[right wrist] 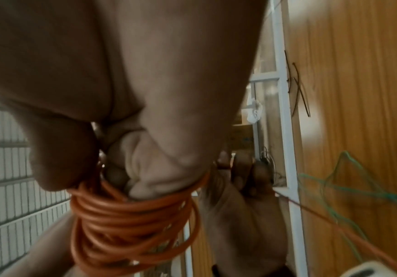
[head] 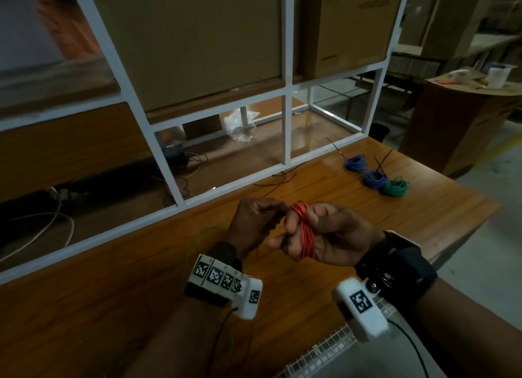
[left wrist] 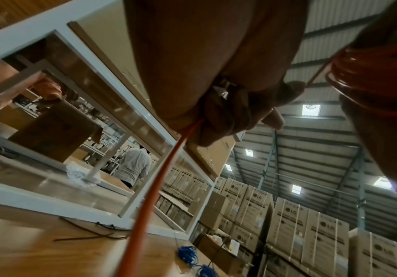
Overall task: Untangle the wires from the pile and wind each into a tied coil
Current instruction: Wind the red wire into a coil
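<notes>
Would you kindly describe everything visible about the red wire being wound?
The red wire is thin, glossy, plastic-coated. Many loops wrap around the right hand's fingers, forming a loose, untied coil held above the wooden table. One strand runs to the left hand, which pinches it; the remainder trails downward.

The head view is pretty dim and murky overall, with a soft glare patch picked up on the wooden table [head: 333, 163] by the white frame [head: 288, 123]. Straight lines get bent toward the edges by the wide lens. In the left wrist view, light is thrown down from bright roof skylights [left wrist: 311, 110]. Everything close up is left soft and blurred in the right wrist view.
</notes>
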`<state>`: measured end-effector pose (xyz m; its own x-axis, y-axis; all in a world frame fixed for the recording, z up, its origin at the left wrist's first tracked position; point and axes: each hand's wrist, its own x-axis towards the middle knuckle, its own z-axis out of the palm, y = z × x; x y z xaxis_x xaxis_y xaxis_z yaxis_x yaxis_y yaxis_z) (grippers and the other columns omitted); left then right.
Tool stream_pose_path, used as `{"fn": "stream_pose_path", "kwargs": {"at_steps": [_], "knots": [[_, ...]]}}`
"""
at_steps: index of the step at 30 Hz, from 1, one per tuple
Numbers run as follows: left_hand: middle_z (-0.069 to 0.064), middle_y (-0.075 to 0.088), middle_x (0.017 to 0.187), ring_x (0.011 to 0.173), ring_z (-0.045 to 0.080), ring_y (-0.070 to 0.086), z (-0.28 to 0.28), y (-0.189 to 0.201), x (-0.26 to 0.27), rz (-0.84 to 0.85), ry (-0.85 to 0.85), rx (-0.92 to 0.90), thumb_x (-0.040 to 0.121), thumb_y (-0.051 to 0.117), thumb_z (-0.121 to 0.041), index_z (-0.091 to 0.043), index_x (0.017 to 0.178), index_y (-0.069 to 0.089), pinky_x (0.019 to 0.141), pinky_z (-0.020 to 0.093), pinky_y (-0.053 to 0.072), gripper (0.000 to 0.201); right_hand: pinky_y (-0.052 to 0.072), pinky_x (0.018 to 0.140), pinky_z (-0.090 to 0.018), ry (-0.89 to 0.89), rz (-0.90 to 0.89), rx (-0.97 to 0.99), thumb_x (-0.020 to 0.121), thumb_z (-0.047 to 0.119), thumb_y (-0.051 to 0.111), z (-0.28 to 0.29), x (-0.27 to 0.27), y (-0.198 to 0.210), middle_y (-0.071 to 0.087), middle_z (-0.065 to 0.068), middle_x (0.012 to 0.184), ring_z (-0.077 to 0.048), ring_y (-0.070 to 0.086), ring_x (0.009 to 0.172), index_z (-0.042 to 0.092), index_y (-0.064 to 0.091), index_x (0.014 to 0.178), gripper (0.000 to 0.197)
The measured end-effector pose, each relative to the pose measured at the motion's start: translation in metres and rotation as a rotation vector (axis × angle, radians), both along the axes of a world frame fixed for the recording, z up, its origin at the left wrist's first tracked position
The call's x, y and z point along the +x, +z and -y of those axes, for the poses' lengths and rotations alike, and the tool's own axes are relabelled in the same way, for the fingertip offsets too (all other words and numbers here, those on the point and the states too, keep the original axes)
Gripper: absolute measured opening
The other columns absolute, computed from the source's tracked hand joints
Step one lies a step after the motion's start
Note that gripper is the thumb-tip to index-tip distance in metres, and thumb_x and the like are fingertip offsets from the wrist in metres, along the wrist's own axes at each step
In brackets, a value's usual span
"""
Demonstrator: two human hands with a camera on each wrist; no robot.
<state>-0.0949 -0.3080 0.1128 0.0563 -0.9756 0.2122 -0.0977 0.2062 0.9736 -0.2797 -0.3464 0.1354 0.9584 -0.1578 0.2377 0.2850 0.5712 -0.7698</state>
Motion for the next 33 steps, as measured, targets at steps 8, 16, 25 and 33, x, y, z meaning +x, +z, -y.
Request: {"fn": "stream_pose_path", "kwargs": {"at_steps": [8,16,25,33], "knots": [[0.001,0.058,0.063,0.054,0.01,0.047,-0.004,-0.014,-0.023,0.042,0.029,0.083,0.099,0.056,-0.015,-0.024,0.091,0.075,0.051,0.024,0.037,0.023,0.034,0.121,-0.037,-0.436,0.188,0.349,0.112,0.023,0.028,0.012,0.017,0.019,0.057,-0.02,0.144,-0.028,0.048,0.142,-0.002,0.058,0.135,0.045],[-0.02,0.063,0.067,0.062,-0.008,0.056,-0.023,-0.035,-0.015,0.391,0.004,0.199,0.098,0.059,-0.032,-0.02,0.1,0.075,0.06,0.015,0.043,0.019,0.049,0.106,-0.042,-1.326,-0.686,-1.055,0.11,0.022,0.039,0.062,0.009,-0.027,0.065,0.007,0.124,-0.001,0.057,0.119,0.019,0.067,0.119,0.03],[-0.011,0.072,0.087,0.073,0.003,0.066,-0.015,0.003,0.026,0.703,0.067,-0.005,0.092,0.066,-0.034,-0.026,0.093,0.075,0.071,0.033,0.058,0.012,0.048,0.091,-0.031,-0.134,-0.963,-0.958,0.11,0.037,0.039,0.037,-0.006,-0.023,0.076,0.003,0.111,-0.013,0.065,0.102,0.018,0.066,0.116,0.034],[0.004,0.075,0.086,0.069,0.018,0.069,0.001,0.018,0.029,0.351,-0.014,-0.121,0.082,0.077,-0.017,-0.011,0.088,0.078,0.066,0.026,0.056,0.009,0.046,0.106,-0.039,0.035,-0.461,-0.283,0.11,0.031,0.029,0.027,-0.011,-0.026,0.065,-0.029,0.122,-0.04,0.058,0.126,-0.014,0.053,0.13,0.055]]}}
